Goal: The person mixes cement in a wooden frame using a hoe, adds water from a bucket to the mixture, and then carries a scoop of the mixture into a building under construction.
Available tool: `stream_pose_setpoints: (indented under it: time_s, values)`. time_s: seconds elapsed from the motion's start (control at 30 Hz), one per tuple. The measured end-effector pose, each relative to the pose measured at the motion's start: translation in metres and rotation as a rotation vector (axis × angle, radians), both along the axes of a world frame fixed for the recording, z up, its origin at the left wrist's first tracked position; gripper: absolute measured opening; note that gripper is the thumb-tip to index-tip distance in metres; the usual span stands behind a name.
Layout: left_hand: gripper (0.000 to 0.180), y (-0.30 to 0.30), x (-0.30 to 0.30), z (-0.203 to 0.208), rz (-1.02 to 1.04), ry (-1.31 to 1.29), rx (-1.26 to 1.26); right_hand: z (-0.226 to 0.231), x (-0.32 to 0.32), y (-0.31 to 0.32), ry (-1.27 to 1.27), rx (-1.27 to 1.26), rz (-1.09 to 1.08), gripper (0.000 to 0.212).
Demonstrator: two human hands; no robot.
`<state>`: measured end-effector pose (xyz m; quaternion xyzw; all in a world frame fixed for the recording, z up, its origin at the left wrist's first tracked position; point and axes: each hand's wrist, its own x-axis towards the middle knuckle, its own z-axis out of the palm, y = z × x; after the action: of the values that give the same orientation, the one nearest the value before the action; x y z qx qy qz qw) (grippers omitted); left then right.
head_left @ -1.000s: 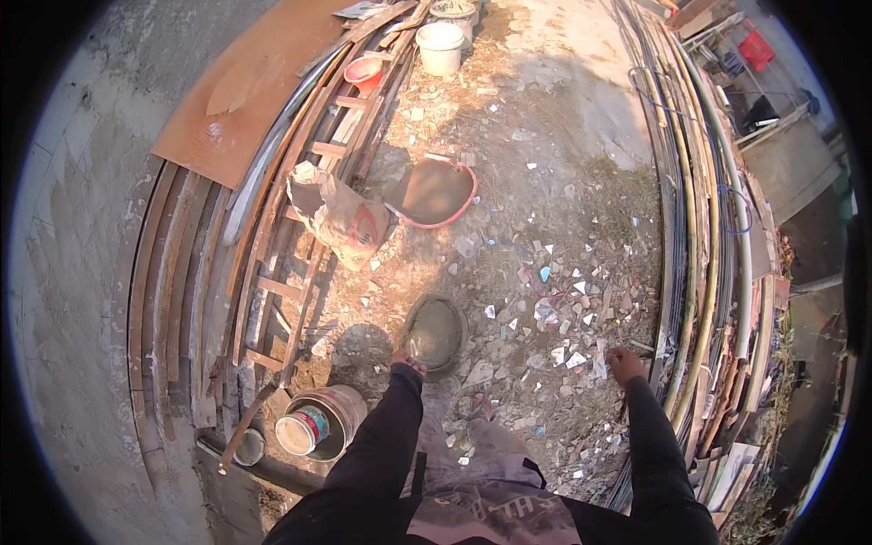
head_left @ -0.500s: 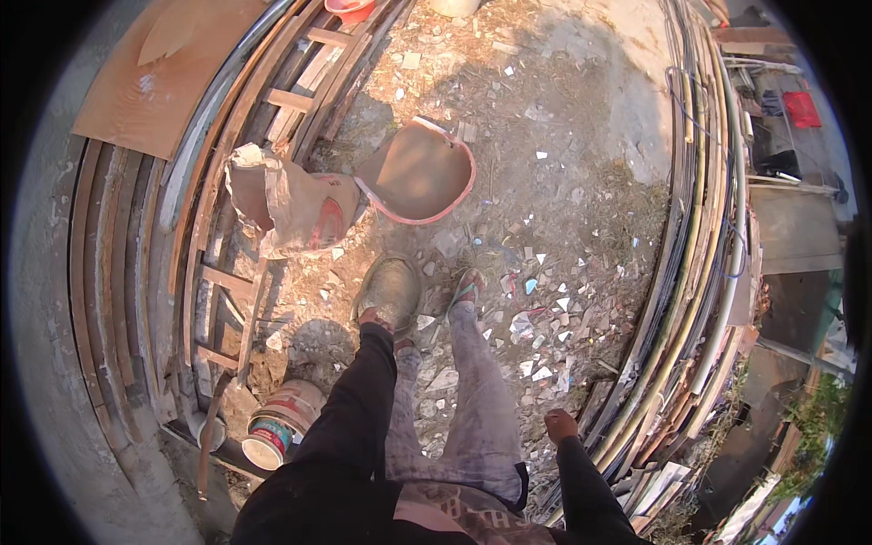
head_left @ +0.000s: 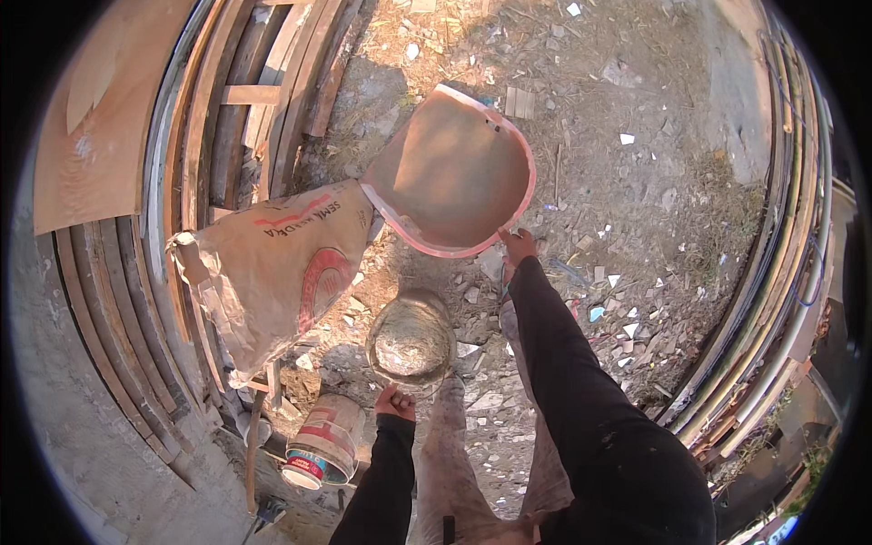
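Observation:
My right hand (head_left: 519, 245) reaches forward, its fingers bent over the near right rim of a wide reddish tub (head_left: 524, 195). Dust coats the tub's inside, and its far left part is in sunlight. Closer to me, my left hand (head_left: 396, 402) is closed at the near edge of a round grey bowl (head_left: 411, 336) crusted with mortar. Its fingertips are partly hidden against that edge. A brown paper sack (head_left: 272, 254) with red printing lies left of the bowl, one corner against the tub.
Wooden ladders and planks (head_left: 250, 95) line the left side, with a brown board (head_left: 109, 118) over them. Below the sack sits a paint bucket (head_left: 331, 436). Bundled poles (head_left: 772, 309) run along the right. Broken tile bits (head_left: 627, 139) litter the ground.
My view has dropped closer to the ground. My right hand has come forward from low at the right to the tub's rim. My left hand stays at the bowl's near edge.

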<state>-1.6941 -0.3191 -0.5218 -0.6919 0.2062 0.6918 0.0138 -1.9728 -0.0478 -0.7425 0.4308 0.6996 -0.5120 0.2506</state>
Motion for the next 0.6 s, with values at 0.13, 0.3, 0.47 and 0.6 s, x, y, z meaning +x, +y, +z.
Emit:
stream_pose_setpoints:
  time_s: [0.13,0.3,0.47,0.6]
  values:
    - [0.028,0.086,-0.046,-0.011,0.02,-0.094,0.053,-0.008,-0.094,0.113,-0.156,0.107,0.398,0.05]
    - [0.028,0.057,-0.093,0.034,-0.074,-0.14,0.007,0.143,-0.11,0.156,0.161,0.339,0.225,0.03]
    - [0.039,0.055,-0.174,0.143,-0.153,-0.021,0.086,0.385,-0.099,0.358,0.292,0.498,0.455,0.025]
    - [0.034,0.117,-0.246,0.187,-0.264,-0.086,0.015,0.481,0.021,0.485,-0.038,0.765,0.587,0.036]
